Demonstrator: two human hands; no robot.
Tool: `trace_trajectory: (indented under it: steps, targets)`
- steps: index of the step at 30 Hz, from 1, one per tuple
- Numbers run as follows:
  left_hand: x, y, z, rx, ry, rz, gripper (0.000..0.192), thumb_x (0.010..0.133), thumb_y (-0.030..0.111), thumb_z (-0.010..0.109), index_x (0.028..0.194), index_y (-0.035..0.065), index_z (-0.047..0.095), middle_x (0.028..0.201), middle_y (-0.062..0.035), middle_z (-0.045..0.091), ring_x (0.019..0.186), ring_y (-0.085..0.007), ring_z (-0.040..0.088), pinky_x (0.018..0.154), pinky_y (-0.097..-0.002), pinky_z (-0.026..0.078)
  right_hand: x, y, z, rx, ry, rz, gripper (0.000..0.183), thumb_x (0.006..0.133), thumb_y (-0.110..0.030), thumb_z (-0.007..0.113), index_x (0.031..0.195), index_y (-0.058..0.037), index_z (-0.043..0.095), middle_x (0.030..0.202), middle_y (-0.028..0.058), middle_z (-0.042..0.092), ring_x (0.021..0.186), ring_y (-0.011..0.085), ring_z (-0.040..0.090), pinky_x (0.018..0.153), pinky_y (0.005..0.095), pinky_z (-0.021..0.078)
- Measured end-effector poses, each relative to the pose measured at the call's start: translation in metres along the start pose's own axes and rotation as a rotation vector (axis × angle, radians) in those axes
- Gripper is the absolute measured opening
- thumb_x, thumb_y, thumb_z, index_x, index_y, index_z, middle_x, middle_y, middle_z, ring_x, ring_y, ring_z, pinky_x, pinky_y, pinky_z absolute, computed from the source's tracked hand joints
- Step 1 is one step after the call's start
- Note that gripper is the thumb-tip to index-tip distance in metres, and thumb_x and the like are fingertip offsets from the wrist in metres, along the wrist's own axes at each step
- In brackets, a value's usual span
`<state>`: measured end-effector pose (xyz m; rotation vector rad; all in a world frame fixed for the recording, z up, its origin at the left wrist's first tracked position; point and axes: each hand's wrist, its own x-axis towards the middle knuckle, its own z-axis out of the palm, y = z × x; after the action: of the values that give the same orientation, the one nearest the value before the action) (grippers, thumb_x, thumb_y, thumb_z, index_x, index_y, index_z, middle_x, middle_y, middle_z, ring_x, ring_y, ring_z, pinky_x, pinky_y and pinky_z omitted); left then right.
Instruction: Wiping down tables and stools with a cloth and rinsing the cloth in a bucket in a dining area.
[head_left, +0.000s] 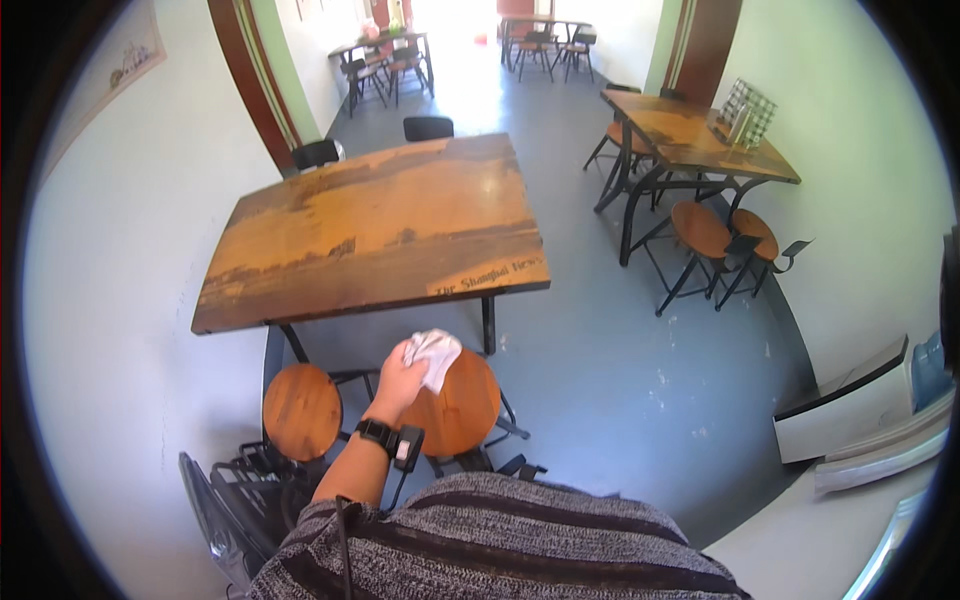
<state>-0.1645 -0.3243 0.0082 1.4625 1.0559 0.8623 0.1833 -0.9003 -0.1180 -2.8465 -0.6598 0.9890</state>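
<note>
My left hand (403, 373), with a black watch on its wrist, holds a crumpled white cloth (435, 356). Cloth and hand are over the round wooden seat (459, 411) of a metal-legged chair; whether the cloth touches the seat cannot be told. A second round wooden seat (302, 411) stands to the left of the hand. Beyond both is a wooden table (375, 225) with a printed top that bears writing along its near edge. My right hand is out of view.
A second wooden table (694, 139) with a checkered holder (748, 112) and chairs (701, 229) stands by the right wall. Further tables are at the far end. Dark folded items (225, 510) lean at lower left; a white cabinet (840, 405) is at lower right.
</note>
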Motion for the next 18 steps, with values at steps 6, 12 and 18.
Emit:
trace_trajectory:
  steps: [6, 12, 18]
  targets:
    - [0.028, 0.028, 0.025, 0.125, 0.153, 0.062, 0.042, 0.078, 0.006, 0.058, 0.118, -0.0032, 0.049, 0.106, -0.0124, 0.06, 0.095, -0.0174, 0.057, 0.084, -0.0285, 0.045, 0.053, -0.02, -0.048, 0.054, 0.077, -0.123, 0.03, 0.077, -0.025, 0.056, 0.1, -0.0077, 0.064, 0.09, 0.0149, 0.066, 0.087, 0.0288, 0.063, 0.075, 0.0391, 0.0482]
    - [0.108, 0.051, 0.079, 0.33, 0.339, 0.234, 0.046, 0.078, 0.011, 0.06, 0.12, -0.0026, 0.046, 0.118, -0.0204, 0.051, 0.109, -0.0304, 0.051, 0.093, -0.0345, 0.039, 0.208, 0.115, -0.009, -0.014, -0.299, -0.315, 0.036, 0.08, -0.033, 0.056, 0.101, -0.0045, 0.063, 0.097, 0.015, 0.065, 0.09, 0.0336, 0.061, 0.077, 0.0422, 0.0469]
    - [0.157, 0.025, 0.149, 0.808, 0.451, 0.051, 0.062, 0.076, 0.031, 0.062, 0.13, 0.0074, 0.041, 0.135, -0.0211, 0.034, 0.122, -0.0392, 0.035, 0.102, -0.0433, 0.029, 0.287, 0.113, -0.083, 0.04, -0.204, -0.328, 0.036, 0.077, -0.033, 0.06, 0.098, -0.0038, 0.064, 0.096, 0.0172, 0.064, 0.091, 0.0347, 0.06, 0.079, 0.0416, 0.0466]
